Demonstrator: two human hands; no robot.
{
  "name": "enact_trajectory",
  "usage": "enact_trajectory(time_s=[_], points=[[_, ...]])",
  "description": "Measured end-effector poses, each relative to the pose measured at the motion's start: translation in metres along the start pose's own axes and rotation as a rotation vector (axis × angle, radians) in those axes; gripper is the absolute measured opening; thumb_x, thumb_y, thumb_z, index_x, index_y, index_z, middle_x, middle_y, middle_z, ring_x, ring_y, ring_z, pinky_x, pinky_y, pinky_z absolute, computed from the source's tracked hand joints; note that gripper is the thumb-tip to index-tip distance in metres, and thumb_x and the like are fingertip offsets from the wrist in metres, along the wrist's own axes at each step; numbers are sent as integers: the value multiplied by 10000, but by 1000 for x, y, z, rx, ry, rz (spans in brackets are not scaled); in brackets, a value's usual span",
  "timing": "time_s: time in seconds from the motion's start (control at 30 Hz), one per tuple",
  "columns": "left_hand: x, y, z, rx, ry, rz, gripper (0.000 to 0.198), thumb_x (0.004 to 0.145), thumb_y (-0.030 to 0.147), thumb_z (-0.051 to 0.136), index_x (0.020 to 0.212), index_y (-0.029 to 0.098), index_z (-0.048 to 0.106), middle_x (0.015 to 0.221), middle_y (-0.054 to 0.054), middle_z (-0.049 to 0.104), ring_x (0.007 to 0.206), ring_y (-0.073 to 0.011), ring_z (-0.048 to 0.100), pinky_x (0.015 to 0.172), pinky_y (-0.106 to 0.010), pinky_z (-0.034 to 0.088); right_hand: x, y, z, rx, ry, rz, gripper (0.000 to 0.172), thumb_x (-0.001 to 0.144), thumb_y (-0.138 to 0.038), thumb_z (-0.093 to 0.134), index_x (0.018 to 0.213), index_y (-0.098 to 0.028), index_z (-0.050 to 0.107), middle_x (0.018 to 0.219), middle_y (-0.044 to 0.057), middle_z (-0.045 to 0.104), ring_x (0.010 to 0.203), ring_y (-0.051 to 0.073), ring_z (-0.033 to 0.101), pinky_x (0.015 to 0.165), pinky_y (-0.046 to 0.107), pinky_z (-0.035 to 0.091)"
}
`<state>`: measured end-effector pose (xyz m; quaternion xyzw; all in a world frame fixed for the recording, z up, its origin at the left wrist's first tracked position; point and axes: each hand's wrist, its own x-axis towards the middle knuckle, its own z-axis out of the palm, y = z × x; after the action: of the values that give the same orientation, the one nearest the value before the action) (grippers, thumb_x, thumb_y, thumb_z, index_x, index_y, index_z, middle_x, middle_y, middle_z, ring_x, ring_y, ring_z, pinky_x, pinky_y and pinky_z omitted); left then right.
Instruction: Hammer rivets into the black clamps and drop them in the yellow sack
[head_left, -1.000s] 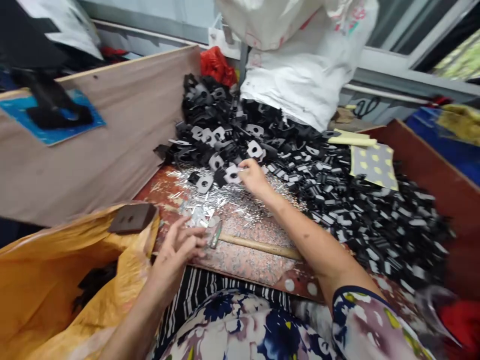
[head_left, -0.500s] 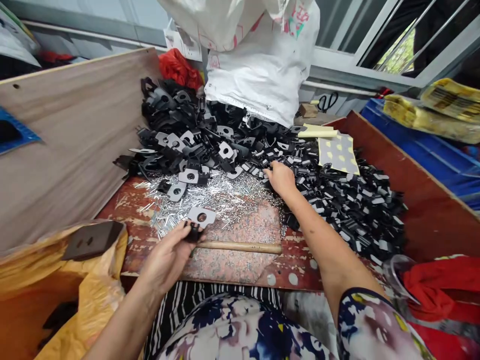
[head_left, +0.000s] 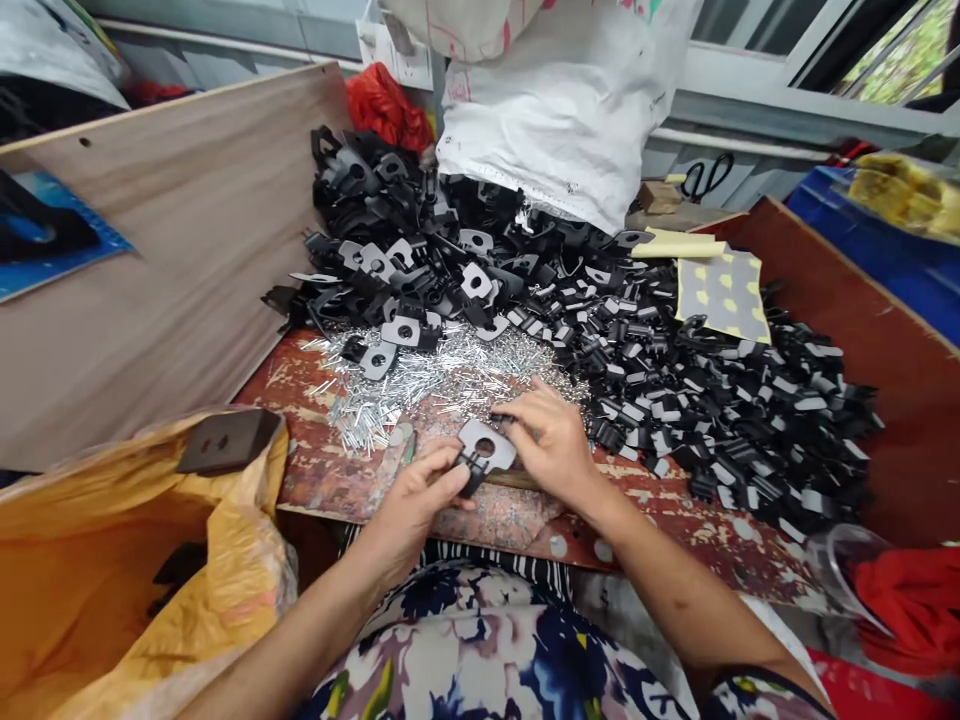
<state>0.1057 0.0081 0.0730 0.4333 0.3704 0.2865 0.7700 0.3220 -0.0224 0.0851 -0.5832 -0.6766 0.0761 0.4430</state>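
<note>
Near the front of the worn red table, my left hand [head_left: 421, 497] grips a grey-and-black plastic part [head_left: 497, 446] with a round hole in its flat plate. Beside that part's right end, my right hand [head_left: 551, 437] pinches a small black piece [head_left: 504, 418], partly covered by the fingers. Loose silver pins [head_left: 420, 385] lie spread just beyond both hands. Farther back is a heap of larger black parts [head_left: 360, 185], and to the right a heap of small black pieces [head_left: 675, 380].
A wooden stick [head_left: 517, 481] lies under the hands. Wooden boards [head_left: 187, 240] stand at the left. An orange bag [head_left: 247, 530] hangs at the front left, a white sack [head_left: 547, 130] at the back. A clear cup [head_left: 844, 565] sits front right.
My right hand has come back from the small-piece heap to beside the held part, with a small black piece. My left hand has moved right with its part. The view has shifted.
</note>
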Motion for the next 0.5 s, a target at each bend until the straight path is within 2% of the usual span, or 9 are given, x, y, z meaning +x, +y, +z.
enact_trajectory(time_s=[0.13,0.33,0.5], points=[[1,0,13,-74,-68,31,248,784,426,824,856,189,810,1079,-70,506,830,-146,514,624,-217,567,-22,-26,21,91,8,17,292,920,-117,551,1043,-281,759,872,-20,739,814,157,676,1206,614,327],[-3,1,10,-72,-102,76,217,831,404,793,875,193,819,1097,-77,538,834,-144,544,638,-218,578,-31,-35,31,141,105,-6,322,921,-103,544,1101,-274,748,905,-3,750,821,167,676,1200,633,325],[-9,3,7,-62,-86,55,226,810,407,811,800,182,800,1025,-53,525,753,-115,564,599,-201,569,-37,-43,39,164,130,6,333,926,-109,539,1113,-275,759,889,-1,750,831,173,677,1209,620,316]])
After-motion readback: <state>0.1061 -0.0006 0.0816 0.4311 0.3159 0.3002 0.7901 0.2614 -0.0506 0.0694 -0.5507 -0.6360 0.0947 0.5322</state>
